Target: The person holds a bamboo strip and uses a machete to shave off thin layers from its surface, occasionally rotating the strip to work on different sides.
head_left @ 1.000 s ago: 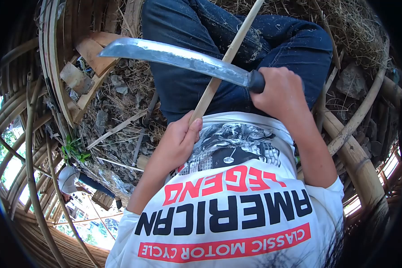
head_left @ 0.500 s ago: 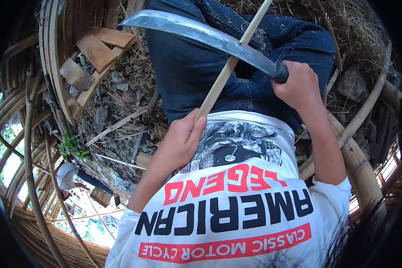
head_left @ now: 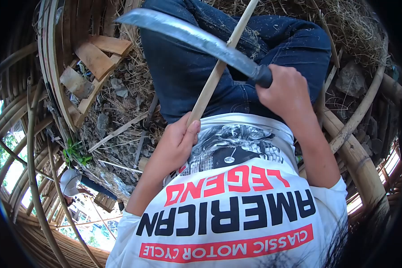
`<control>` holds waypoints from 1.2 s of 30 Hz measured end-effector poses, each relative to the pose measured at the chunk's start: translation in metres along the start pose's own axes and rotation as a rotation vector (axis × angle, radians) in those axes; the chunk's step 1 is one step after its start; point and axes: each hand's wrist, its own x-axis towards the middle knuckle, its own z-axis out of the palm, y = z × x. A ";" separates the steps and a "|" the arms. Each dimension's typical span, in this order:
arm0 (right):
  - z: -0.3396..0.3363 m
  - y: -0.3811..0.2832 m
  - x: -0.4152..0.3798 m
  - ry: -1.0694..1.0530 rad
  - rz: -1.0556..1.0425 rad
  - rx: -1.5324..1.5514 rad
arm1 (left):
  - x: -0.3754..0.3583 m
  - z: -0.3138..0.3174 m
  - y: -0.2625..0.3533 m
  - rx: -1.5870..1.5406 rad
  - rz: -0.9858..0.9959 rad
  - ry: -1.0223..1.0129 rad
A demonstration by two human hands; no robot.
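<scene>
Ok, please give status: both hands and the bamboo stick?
Left hand grips bamboo stick. Right hand grips machete, blade across the stick. Jeans-clad legs close beneath.

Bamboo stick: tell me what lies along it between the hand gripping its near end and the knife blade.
Head view: between the left hand and the blade, the bamboo stick runs bare, over the blue jeans. The right hand holds the knife.

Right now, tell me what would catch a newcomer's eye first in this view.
First the long curved blade, sweeping across the upper middle with its handle in the right hand. It crosses a pale bamboo stick that slants up from the left hand at centre. Below, the white shirt with bold red and black lettering fills the lower frame.
</scene>
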 end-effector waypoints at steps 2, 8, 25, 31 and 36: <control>-0.002 -0.007 -0.005 -0.083 -0.012 0.000 | -0.006 0.002 0.005 0.068 0.016 -0.004; 0.007 0.008 0.009 0.040 -0.005 0.027 | -0.009 0.001 0.004 0.080 0.003 0.008; 0.001 -0.021 -0.010 -0.100 -0.067 0.104 | -0.013 0.003 0.007 0.009 -0.038 -0.024; 0.003 0.032 0.014 0.086 0.027 -0.013 | -0.019 0.004 0.002 0.031 -0.021 0.026; -0.007 0.004 0.002 0.056 0.039 0.041 | -0.009 0.011 0.013 0.040 -0.011 -0.014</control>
